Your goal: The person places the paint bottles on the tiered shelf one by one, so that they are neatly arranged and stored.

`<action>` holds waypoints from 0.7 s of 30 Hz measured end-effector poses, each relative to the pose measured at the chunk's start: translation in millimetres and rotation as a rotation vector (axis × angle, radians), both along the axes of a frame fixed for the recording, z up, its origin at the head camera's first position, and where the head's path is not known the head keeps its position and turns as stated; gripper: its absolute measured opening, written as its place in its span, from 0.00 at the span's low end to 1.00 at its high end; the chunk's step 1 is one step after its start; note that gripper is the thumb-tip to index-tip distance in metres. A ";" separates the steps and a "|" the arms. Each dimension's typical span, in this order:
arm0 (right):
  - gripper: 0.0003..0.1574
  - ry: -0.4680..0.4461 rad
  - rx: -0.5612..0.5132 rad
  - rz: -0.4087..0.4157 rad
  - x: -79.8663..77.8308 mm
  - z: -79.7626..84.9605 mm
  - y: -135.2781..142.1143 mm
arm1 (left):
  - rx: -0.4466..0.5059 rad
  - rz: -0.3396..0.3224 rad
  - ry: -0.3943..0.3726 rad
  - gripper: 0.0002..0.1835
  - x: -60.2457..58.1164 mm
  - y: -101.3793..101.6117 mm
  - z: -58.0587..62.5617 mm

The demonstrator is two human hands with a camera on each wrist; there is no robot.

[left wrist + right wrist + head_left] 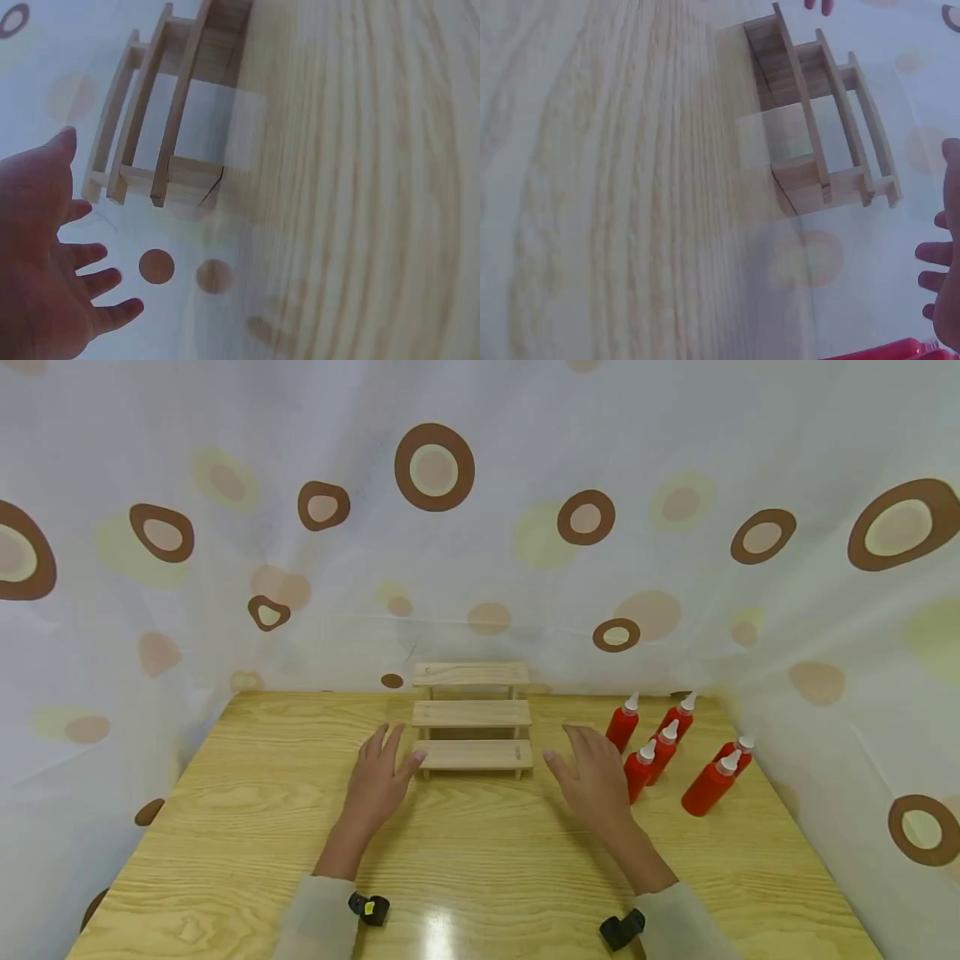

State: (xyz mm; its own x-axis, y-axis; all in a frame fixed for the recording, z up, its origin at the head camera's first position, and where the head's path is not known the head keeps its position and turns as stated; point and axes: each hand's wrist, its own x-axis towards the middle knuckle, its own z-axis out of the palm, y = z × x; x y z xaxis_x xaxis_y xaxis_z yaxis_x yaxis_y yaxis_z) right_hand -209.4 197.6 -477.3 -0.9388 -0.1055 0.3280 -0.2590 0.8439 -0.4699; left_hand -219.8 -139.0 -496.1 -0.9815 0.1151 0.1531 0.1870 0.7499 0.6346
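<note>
A three-step wooden rack (472, 713) stands at the back middle of the table. My left hand (375, 781) hovers at its left side, fingers relaxed and apart, holding nothing. On the other side my right hand (592, 777) is spread likewise, with nothing in it. Several red squeeze bottles (708, 785) with white pointed caps stand to the right; the nearest red bottle (638, 770) is partly behind my right hand. In the left wrist view, the rack (161, 105) lies beyond my left thumb. The right wrist view shows red bottles (885, 351) at its bottom edge.
The wooden table (480, 843) runs up to a white curtain (480, 552) with brown and beige ring shapes, which also encloses the left and right sides. The bottles stand close together near the table's right edge.
</note>
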 end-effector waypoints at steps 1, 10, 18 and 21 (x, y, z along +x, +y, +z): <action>0.40 0.017 -0.026 -0.005 3.8 2.5 2.2 | 0.054 -0.007 -0.006 0.39 -0.5 1.3 -0.6; 0.29 0.146 -0.272 -0.064 30.9 8.7 28.1 | 0.581 -0.013 -0.171 0.29 -6.4 6.6 -13.2; 0.23 0.293 -0.424 -0.198 43.1 -0.8 58.0 | 0.712 0.019 -0.202 0.27 -16.1 8.1 -31.9; 0.23 0.303 -0.465 -0.249 42.1 -7.4 68.0 | 0.711 0.039 -0.197 0.25 -18.1 10.4 -34.3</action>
State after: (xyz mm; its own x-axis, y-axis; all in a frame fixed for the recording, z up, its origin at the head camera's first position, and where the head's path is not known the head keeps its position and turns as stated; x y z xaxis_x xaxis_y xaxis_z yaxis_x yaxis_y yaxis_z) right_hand -167.3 265.6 -484.7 -0.7746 0.3237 0.5434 -0.2600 0.6202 -0.7401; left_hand -237.9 -128.6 -530.4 -0.9998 0.0187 -0.0016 0.0012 0.1491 0.9888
